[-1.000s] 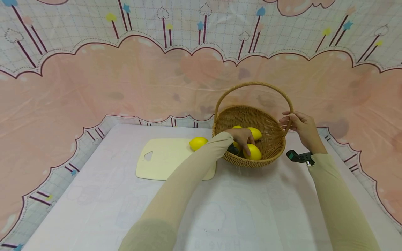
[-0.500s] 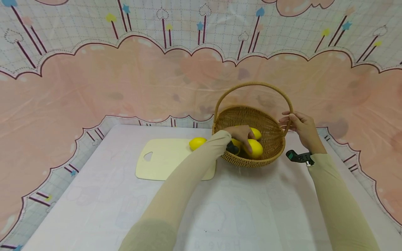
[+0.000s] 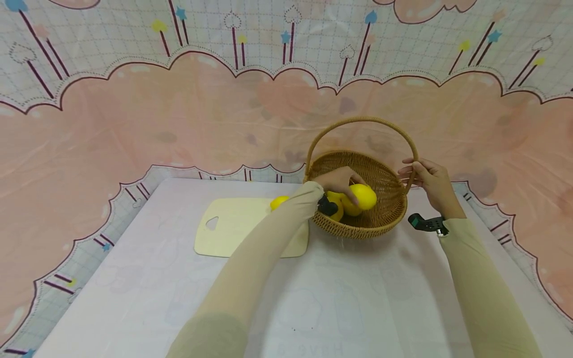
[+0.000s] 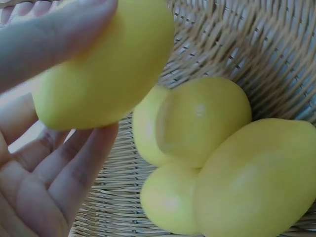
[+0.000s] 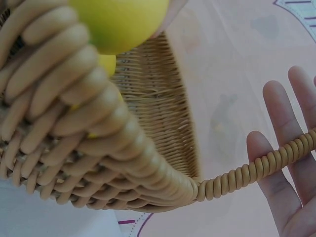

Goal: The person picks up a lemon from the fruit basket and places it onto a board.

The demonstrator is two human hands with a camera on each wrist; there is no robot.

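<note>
In the head view my left hand (image 3: 337,180) is over the wicker basket (image 3: 358,231) and holds a lemon (image 3: 364,197) between thumb and fingers. The left wrist view shows this lemon (image 4: 108,74) raised above several other lemons (image 4: 256,182) lying on the woven bottom. My right hand (image 3: 431,184) holds the right side of the basket's arched handle (image 3: 362,119), with the thumb in front. Seen from the right wrist, its fingers (image 5: 279,111) stretch out behind the wrapped handle (image 5: 237,178). The basket tilts toward me.
Left of the basket lies a cream cutting board (image 3: 237,223); my left sleeve covers part of it. Another lemon (image 3: 278,202) rests at its far right corner, partly hidden. The white table (image 3: 349,298) meets a patterned cloth backdrop (image 3: 215,124) behind.
My left hand has taken hold of a lemon near the basket's front and lifted it up off the others. The right hand and the basket have stayed in place.
</note>
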